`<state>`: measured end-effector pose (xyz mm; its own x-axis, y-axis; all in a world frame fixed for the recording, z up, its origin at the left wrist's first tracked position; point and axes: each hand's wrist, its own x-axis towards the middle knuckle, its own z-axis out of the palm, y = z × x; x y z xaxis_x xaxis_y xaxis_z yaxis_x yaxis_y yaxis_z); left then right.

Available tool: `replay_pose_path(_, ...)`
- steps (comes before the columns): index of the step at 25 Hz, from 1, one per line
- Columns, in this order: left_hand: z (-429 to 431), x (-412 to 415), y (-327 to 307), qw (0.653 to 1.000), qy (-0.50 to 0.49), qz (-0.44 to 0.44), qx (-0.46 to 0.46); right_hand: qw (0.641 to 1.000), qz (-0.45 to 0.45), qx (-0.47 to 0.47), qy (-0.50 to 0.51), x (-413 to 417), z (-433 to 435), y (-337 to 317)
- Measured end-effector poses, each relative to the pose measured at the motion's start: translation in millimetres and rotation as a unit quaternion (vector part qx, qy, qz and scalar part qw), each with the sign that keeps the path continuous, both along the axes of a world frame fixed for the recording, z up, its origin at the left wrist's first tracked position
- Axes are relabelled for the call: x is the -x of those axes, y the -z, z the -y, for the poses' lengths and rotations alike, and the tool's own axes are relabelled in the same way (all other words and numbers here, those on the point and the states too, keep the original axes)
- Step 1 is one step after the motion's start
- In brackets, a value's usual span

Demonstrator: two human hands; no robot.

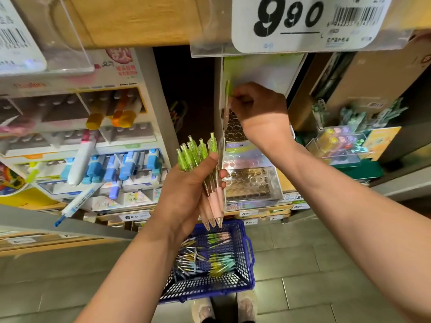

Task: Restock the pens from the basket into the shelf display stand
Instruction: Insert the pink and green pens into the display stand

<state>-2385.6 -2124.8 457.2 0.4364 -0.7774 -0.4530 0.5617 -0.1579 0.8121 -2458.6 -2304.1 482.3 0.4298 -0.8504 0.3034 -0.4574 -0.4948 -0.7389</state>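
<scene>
At nine o'clock a marker rack (93,148) is standing on the shelf (286,183), showing blue, orange and white markers. Near the centre the left hand (186,190) is gripping a bunch of pens (203,159), fingers curled round the pink barrels, with green tops pointing to twelve o'clock and tips to six. At six o'clock from it a blue basket (250,252) is sitting on the floor (326,264), holding loose pens (210,257). At three o'clock from the left hand the clear stand (254,183) is sitting with its round holes showing. At twelve o'clock from it the right hand (258,106) is pinching one green-topped pen (227,92) in its fingertips, upright, by the stand's left edge. A price tag (303,22) is hanging at one o'clock.
</scene>
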Motion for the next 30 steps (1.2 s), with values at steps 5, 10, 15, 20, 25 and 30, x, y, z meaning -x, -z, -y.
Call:
replay_pose_path(5,3,0,2,1.000,-0.001,0.000,0.009,0.998,-0.062,-0.003,0.009,0,-1,-7)
replay_pose_path(10,9,7,2,1.000,0.002,-0.001,0.028,0.987,-0.036,-0.155,0.022,15,-30,-17)
replay_pose_path(15,15,13,5,0.991,0.011,0.126,0.036,0.917,-0.042,-0.383,-0.107,38,-63,-10)
replay_pose_path(20,10,13,7,0.983,0.025,0.178,0.043,0.886,-0.011,-0.442,-0.136,44,-60,-14)
replay_pose_path(25,10,15,12,0.953,0.023,0.302,0.011,0.918,-0.015,-0.382,-0.105,52,-63,-6)
replay_pose_path(30,11,10,14,0.958,0.012,0.284,0.026,0.922,0.104,-0.367,-0.059,54,-64,-1)
